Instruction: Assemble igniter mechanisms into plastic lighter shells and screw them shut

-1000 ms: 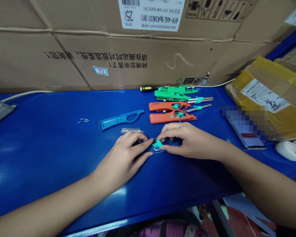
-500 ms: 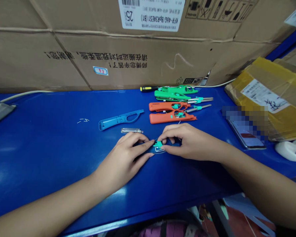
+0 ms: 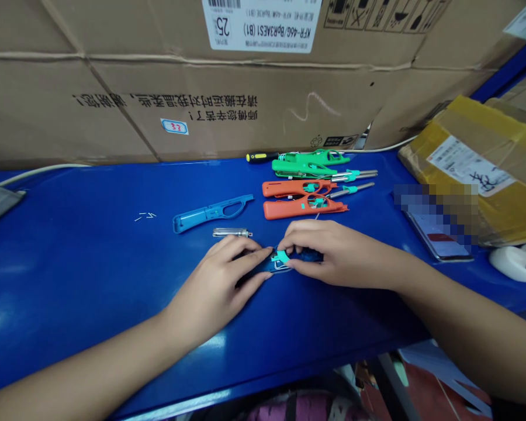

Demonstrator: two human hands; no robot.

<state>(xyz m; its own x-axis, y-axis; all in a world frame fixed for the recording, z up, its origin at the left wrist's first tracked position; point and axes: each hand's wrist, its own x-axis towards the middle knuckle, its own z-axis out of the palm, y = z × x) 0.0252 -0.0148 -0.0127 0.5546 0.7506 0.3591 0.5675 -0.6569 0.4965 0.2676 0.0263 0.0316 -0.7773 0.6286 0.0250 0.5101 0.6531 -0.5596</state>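
I log the left hand (image 3: 214, 286) and right hand (image 3: 337, 254) gripping a blue lighter casing (image 3: 307, 255), teal insert (image 3: 281, 256) between them, above the surface (image 3: 92, 245).

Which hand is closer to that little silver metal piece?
Left. The left hand sits just below the silver metal piece; the right hand is farther right, across the dark blue plastic part both hold.

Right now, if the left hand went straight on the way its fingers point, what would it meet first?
The left hand already touches the blue plastic lighter body. Straight on, it would probably meet the small teal plastic piece first, though depth is hard to judge from this view.
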